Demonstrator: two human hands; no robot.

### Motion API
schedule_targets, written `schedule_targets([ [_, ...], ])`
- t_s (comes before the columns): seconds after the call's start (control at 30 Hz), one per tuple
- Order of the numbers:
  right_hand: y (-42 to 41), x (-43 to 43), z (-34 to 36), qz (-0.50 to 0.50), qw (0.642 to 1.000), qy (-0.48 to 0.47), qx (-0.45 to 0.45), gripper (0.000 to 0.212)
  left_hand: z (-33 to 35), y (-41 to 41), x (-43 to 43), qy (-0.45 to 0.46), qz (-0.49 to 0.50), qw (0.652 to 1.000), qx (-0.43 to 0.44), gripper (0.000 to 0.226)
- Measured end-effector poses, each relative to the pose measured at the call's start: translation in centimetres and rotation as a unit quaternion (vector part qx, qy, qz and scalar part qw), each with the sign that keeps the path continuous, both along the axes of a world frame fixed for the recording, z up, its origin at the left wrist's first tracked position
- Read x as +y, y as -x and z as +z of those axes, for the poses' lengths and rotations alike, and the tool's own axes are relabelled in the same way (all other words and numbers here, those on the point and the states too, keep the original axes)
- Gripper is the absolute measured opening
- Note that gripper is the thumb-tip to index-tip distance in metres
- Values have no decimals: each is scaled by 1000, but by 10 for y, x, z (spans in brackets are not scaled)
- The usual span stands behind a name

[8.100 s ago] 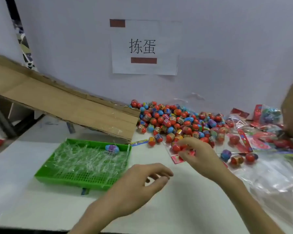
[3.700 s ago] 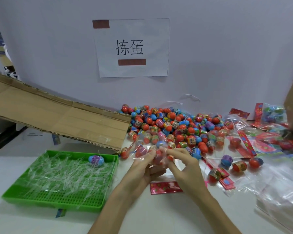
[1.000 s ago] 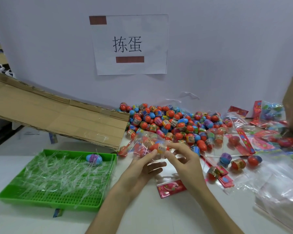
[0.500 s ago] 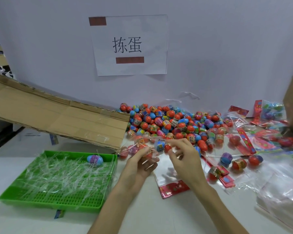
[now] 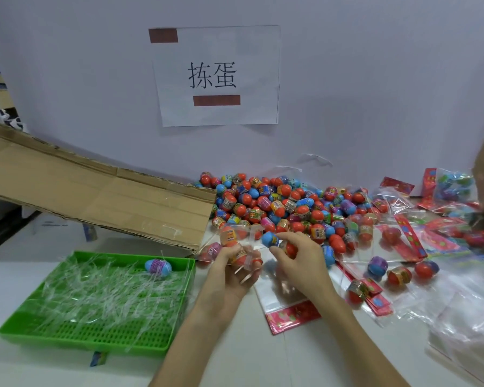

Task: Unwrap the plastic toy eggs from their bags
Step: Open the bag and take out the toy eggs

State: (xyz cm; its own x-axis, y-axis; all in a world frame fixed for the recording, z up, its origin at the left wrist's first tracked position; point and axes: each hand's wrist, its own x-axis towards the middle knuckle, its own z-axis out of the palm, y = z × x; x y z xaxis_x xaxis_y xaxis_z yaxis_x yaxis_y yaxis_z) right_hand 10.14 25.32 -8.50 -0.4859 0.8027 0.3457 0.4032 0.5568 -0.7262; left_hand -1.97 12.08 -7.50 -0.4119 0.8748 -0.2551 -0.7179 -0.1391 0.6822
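- Head view: left hand (image 5: 229, 275) is holding a clear bag (image 5: 236, 240) w/ several eggs inside, just above the desk (image 5: 249, 358) and in front of the loose egg pile (image 5: 277, 202).
- Left grip: fingers are curling round the bag's lower part, clamped on it through the film.
- Right hand (image 5: 299, 258) is pinching a blue egg (image 5: 270, 239) right beside the bag. Grip is clamped on that egg. A red one seems tucked under the same fingers, can't confirm.
- Step in hand (my read): emptying this bag egg by egg. Blue egg is looking about free of the film, others are sitting inside.
- Next move is calling for: right hand letting the blue egg go (pile or tray, can't tell which), then reaching back in. Left should be holding the bag mouth open, film being slippery.
- Nearby: green tray (image 5: 67, 337) w/ clear strips and one egg, left of hands. An emptied bag w/ red header (image 5: 291, 314) is lying flat on the desk by the right wrist.
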Motion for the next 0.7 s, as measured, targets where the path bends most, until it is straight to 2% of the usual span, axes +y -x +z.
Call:
schedule_targets([
  [0.1,-9,-1,15,39,995,27,92,25,2,0,0,13,26,999,13,25],
  [0.17,-11,-3,21,69,990,40,119,26,3,1,0,20,43,999,9,34],
  [0.4,-6,-9,20,153,987,-43,30,11,1,-1,-1,9,23,1000,8,37],
  [0.57,-8,-3,20,162,985,-42,42,14,0,-2,0,7,22,1000,15,37],
  [0.7,-6,-7,21,153,985,-50,59,17,2,-5,0,19,-3,998,65,29],
])
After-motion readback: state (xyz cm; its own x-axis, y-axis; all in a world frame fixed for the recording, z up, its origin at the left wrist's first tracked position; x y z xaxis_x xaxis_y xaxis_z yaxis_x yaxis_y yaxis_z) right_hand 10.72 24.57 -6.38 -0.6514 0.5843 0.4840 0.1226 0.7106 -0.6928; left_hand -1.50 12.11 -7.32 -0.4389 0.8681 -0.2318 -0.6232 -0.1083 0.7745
